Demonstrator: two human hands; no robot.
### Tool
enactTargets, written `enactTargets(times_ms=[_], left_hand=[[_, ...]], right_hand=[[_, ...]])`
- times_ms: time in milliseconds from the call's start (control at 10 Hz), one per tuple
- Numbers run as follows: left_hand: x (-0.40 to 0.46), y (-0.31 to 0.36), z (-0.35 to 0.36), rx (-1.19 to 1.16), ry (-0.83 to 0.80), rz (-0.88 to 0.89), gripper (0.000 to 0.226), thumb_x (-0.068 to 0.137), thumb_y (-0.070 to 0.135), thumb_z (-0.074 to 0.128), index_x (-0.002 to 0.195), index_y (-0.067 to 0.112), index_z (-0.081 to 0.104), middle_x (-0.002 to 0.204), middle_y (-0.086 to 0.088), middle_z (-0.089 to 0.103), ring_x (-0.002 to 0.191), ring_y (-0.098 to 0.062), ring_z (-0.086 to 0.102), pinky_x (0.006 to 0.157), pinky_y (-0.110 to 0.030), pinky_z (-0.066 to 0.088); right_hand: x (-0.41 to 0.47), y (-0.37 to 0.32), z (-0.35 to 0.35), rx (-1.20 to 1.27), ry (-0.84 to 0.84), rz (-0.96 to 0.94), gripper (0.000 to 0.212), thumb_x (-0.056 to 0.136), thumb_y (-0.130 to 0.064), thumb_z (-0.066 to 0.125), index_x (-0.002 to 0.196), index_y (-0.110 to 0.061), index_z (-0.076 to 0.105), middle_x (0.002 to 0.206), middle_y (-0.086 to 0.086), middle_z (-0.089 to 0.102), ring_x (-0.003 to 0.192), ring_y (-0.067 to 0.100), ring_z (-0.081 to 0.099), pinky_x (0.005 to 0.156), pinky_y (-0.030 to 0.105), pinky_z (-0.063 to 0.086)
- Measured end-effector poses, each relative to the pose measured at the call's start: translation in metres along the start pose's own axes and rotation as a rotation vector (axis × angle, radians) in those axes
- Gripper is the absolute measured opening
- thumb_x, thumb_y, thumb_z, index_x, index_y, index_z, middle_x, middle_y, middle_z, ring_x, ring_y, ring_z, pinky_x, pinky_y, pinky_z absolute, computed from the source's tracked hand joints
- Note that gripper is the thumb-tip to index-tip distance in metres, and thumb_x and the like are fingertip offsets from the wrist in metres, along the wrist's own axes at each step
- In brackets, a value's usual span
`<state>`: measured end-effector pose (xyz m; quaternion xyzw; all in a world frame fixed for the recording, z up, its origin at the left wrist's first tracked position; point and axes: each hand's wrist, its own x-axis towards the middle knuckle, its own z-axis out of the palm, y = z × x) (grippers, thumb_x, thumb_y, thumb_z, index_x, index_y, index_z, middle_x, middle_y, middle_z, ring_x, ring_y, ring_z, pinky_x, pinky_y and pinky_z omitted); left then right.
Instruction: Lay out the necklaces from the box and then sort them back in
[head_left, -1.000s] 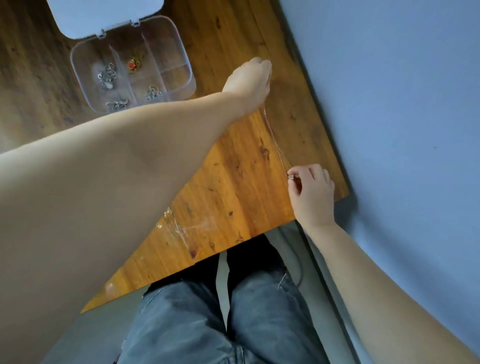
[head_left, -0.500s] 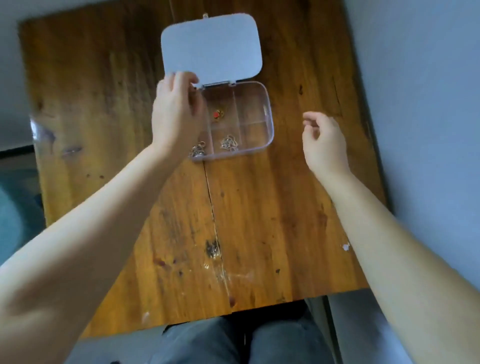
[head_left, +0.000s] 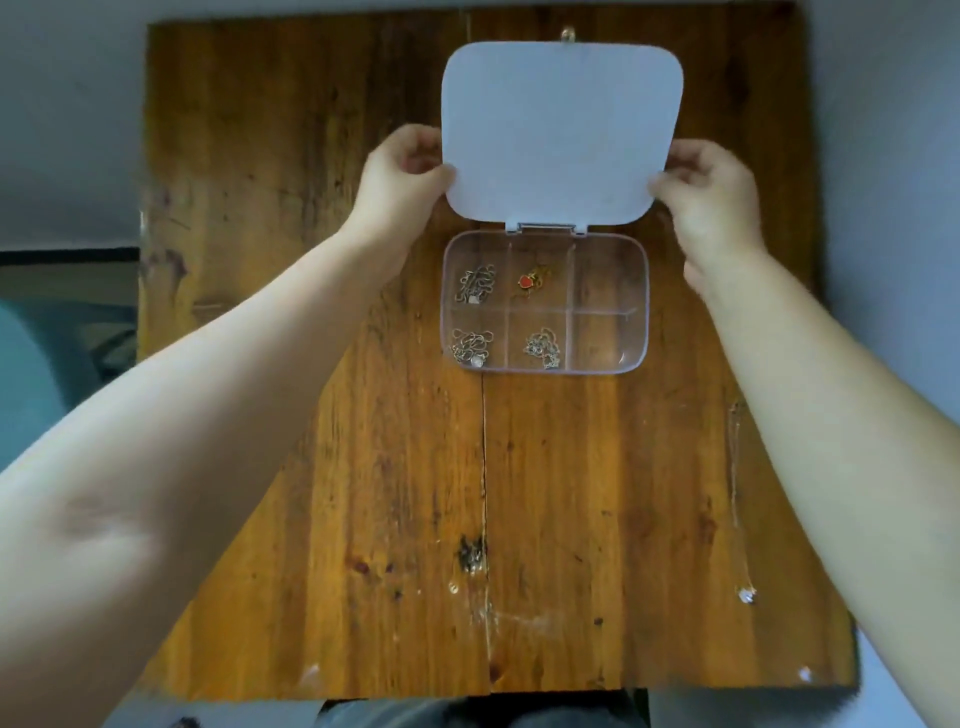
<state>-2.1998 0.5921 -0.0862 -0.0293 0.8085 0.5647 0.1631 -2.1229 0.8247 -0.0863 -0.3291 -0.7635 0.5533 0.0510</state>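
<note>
A clear plastic box with six compartments sits on the wooden table, its white lid swung open away from me. Silver necklaces fill the top-left, bottom-left and bottom-middle compartments. A gold necklace with a red pendant lies in the top-middle one. The two right compartments hold nothing. My left hand pinches the lid's left edge and my right hand pinches its right edge. One thin necklace lies stretched along the table's right side, its pendant near me.
The wooden table has a crack running down its middle and a dark knot. A grey wall borders the table on the right and at the back. My lap shows below the table's near edge.
The stretched necklace has been let go and lies on the table at the right. Both hands have moved to the box and taken hold of the lid's two side edges.
</note>
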Motion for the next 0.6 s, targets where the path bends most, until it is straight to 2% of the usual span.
enactTargets(times_ms=[100, 200, 300, 400, 500, 600], left_hand=[[-0.024, 0.003, -0.008, 0.149, 0.026, 0.207, 0.015, 0.084, 0.008, 0.056, 0.097, 0.015, 0.061, 0.096, -0.002, 0.067, 0.089, -0.013, 0.064, 0.075, -0.022, 0.055], [-0.055, -0.01, -0.017, 0.441, -0.017, 0.441, 0.016, 0.083, 0.005, 0.06, 0.098, 0.01, 0.064, 0.096, -0.003, 0.069, 0.088, -0.015, 0.063, 0.072, -0.024, 0.05], [-0.073, -0.03, -0.017, 0.728, -0.102, 0.55, 0.031, 0.085, -0.003, 0.058, 0.114, 0.006, 0.06, 0.124, -0.013, 0.062, 0.115, -0.031, 0.056, 0.095, -0.041, 0.048], [-0.084, -0.039, -0.014, 0.91, -0.19, 0.607, 0.039, 0.086, 0.001, 0.059, 0.125, 0.004, 0.052, 0.136, -0.017, 0.052, 0.128, -0.034, 0.047, 0.104, -0.047, 0.041], [-0.086, -0.034, -0.015, 1.0, -0.226, 0.575, 0.044, 0.09, 0.002, 0.055, 0.133, 0.006, 0.045, 0.145, -0.016, 0.042, 0.136, -0.032, 0.036, 0.11, -0.05, 0.034], [-0.107, -0.04, -0.012, 1.052, -0.198, 0.462, 0.051, 0.091, 0.002, 0.049, 0.139, 0.012, 0.034, 0.153, -0.014, 0.028, 0.142, -0.031, 0.023, 0.115, -0.05, 0.024]], right_hand=[[-0.025, 0.003, -0.016, -0.06, 0.008, -0.172, 0.017, 0.088, -0.012, 0.061, 0.102, -0.019, 0.066, 0.106, 0.001, 0.069, 0.098, 0.011, 0.063, 0.085, 0.021, 0.049], [-0.057, 0.02, -0.029, -0.198, -0.085, -0.337, 0.023, 0.092, -0.012, 0.057, 0.113, -0.01, 0.067, 0.112, 0.0, 0.065, 0.104, 0.011, 0.059, 0.086, 0.011, 0.045], [-0.073, 0.04, -0.033, -0.475, -0.15, -0.429, 0.033, 0.096, -0.01, 0.05, 0.128, -0.01, 0.057, 0.134, 0.006, 0.057, 0.126, 0.021, 0.049, 0.102, 0.023, 0.04], [-0.076, 0.052, -0.032, -0.654, -0.236, -0.476, 0.041, 0.097, -0.008, 0.047, 0.138, -0.01, 0.045, 0.146, 0.009, 0.044, 0.137, 0.026, 0.036, 0.111, 0.041, 0.033], [-0.087, 0.041, -0.033, -0.737, -0.36, -0.411, 0.051, 0.097, -0.006, 0.046, 0.146, -0.015, 0.031, 0.156, 0.004, 0.027, 0.144, 0.022, 0.02, 0.116, 0.041, 0.024], [-0.116, 0.013, -0.044, -0.636, -0.305, -0.425, 0.048, 0.098, -0.006, 0.043, 0.144, -0.016, 0.035, 0.155, 0.003, 0.029, 0.144, 0.019, 0.022, 0.116, 0.036, 0.025]])
